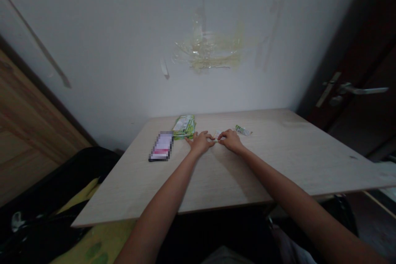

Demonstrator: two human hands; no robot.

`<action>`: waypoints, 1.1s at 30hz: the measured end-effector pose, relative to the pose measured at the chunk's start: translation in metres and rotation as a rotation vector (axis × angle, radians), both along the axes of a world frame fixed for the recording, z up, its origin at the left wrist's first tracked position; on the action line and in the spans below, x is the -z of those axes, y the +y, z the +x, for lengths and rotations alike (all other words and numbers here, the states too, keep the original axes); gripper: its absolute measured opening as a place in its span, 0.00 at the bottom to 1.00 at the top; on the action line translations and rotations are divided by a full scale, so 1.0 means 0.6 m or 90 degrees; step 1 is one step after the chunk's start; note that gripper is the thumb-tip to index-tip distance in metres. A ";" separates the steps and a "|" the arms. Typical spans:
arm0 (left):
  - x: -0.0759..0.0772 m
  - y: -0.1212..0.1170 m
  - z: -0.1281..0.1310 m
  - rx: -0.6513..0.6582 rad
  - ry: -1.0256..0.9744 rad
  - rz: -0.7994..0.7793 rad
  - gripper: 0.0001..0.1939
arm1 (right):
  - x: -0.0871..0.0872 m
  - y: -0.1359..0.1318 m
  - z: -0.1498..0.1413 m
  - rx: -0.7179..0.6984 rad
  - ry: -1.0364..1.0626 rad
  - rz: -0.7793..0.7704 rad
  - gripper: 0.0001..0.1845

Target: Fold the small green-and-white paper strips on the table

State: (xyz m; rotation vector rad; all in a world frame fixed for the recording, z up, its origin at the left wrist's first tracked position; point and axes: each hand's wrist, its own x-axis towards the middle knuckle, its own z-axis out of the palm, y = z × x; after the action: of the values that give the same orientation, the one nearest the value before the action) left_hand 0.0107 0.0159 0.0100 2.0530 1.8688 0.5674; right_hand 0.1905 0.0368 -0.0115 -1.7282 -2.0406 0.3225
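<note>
A small white-and-green wrapper [218,133] lies flat on the table between my hands, partly covered by fingers. My left hand [201,142] presses its left edge with finger and thumb, while its other fingers spread toward the stack. At the near right edge, my right hand [230,140] pinches the wrapper with its fingers curled. A folded or rolled wrapper [243,130], green and white, rests just beyond my right hand. To the left sits a stack of flat green-and-white wrappers [183,127].
A phone [161,146] with a lit, blurred screen lies left of my left hand. The pale wooden table [222,189] meets a wall [123,49] with old tape [213,51] on it. At right is a dark door with a metal handle [365,90].
</note>
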 end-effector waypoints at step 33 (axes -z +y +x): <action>0.006 -0.016 -0.007 -0.010 0.005 0.093 0.12 | 0.016 -0.005 0.045 -0.213 0.024 0.129 0.17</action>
State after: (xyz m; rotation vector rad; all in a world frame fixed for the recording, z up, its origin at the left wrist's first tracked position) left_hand 0.0064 0.0062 0.0064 2.1362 1.9008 0.7206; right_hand 0.2176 0.0338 -0.0211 -1.2540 -2.2467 0.2383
